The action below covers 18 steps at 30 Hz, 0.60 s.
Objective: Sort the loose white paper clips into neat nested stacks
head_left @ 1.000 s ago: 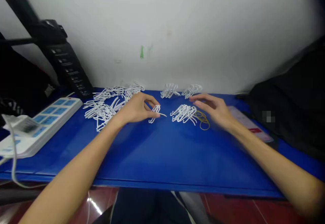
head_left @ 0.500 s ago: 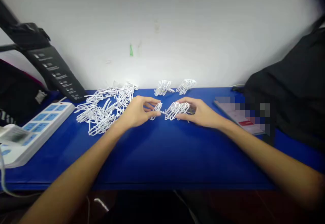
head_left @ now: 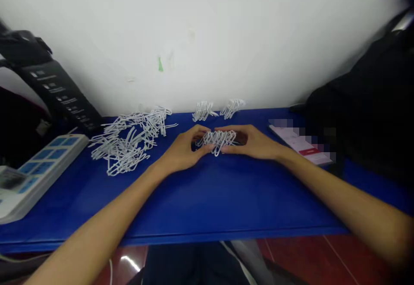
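A row of white bent wire hooks (head_left: 220, 138) stands on the blue table between my two hands, packed closely side by side. My left hand (head_left: 184, 149) grips the left end of the row between thumb and fingers. From the right, my right hand (head_left: 254, 142) closes thumb and fingers round the other end. The fingers partly cover both ends. Behind my hands, near the wall, stand two similar small groups of wire hooks, a left group (head_left: 203, 111) and a right group (head_left: 233, 108). A loose, tangled heap of wire hooks (head_left: 129, 142) lies left of my left hand.
A white power strip (head_left: 61, 149) with blue sockets lies at the table's left. Behind it leans a black panel (head_left: 64, 95). A phone-like flat item (head_left: 302, 147) lies to the right, before a dark bag (head_left: 362, 117). A white wall (head_left: 210, 52) rises behind the blue table (head_left: 220, 198).
My left hand has moved right and brought its hooks against those at my right hand, so the gap between them has closed. The camera view has tilted slightly.
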{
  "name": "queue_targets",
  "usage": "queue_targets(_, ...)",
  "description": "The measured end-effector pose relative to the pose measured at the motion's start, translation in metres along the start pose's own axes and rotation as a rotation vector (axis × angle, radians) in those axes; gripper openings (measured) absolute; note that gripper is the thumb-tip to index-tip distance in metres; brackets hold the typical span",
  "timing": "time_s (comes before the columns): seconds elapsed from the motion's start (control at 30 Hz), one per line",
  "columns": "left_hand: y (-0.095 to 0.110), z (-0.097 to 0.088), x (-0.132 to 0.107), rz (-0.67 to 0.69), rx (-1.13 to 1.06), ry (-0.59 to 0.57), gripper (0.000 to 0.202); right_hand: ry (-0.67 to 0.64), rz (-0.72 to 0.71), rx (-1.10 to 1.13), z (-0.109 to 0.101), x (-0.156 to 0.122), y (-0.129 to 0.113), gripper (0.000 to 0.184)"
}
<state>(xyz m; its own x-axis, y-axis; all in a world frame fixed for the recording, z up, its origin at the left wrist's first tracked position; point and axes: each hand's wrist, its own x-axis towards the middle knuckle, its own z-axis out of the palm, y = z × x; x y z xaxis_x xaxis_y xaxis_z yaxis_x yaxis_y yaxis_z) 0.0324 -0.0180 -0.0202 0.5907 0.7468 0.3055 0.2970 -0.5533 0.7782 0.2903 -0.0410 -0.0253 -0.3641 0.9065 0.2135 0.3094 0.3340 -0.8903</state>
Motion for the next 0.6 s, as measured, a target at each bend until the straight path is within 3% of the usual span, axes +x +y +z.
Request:
queue_targets(0.1, -0.0032, 0.0047, 0.0013, -0.010, 0.015, 0.002, 0.046, 0.050, 0.002, 0.036, 0.0017, 0.0015, 0.0004, 0.056)
queue_targets(0.27, -0.0069, 0.0077, 0.0045, -0.001, 0.091, 0.001, 0.040, 0.087, -0.026, 0.034, 0.0024, 0.0026, 0.0070, 0.061)
queue_targets(0.47, -0.0097, 0.0064, 0.0054, 0.017, 0.102, -0.034, 0.050, 0.100, -0.055, 0.030, 0.0024, 0.0007, 0.0059, 0.064)
queue_targets(0.6, -0.0087, 0.0055, 0.0056, 0.030, 0.180, -0.054, 0.038, 0.092, -0.052, 0.053, 0.0021, -0.0003, 0.0033, 0.069)
